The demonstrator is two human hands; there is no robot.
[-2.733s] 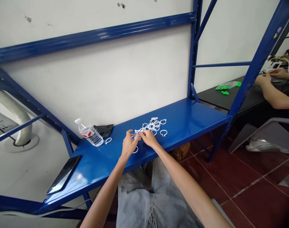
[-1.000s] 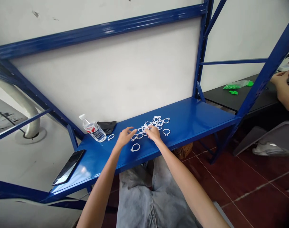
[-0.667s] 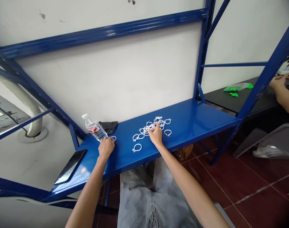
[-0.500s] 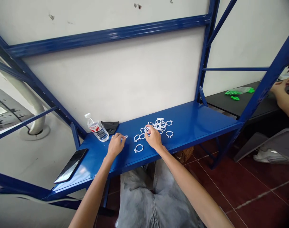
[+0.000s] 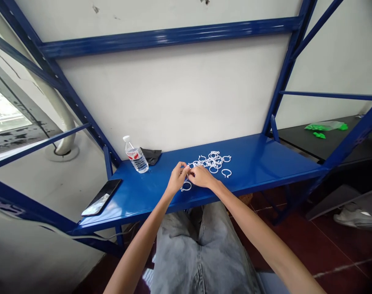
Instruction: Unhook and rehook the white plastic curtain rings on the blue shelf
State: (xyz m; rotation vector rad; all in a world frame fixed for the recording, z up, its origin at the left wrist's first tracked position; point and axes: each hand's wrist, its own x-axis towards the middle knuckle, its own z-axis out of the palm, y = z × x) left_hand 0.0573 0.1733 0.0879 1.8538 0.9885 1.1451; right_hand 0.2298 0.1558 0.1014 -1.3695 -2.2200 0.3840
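Several white plastic rings (image 5: 213,160) lie in a loose heap on the blue metal shelf (image 5: 259,163). My left hand (image 5: 176,179) and my right hand (image 5: 202,176) meet just in front of the heap, fingers pinched together on white rings (image 5: 189,166) between them. One more ring (image 5: 186,187) lies flat on the shelf just below my hands. Another single ring (image 5: 226,173) sits to the right of the heap.
A water bottle (image 5: 136,155) stands at the back left beside a dark cloth (image 5: 151,155). A phone (image 5: 101,197) lies near the shelf's left front edge. Blue rack posts (image 5: 284,69) frame the shelf. Green pieces (image 5: 319,131) rest on a black table to the right.
My left hand reached left to the lone ring by the bottle, picked it up and brought it back to my right hand. The camera view swung left and the co-worker left the frame.
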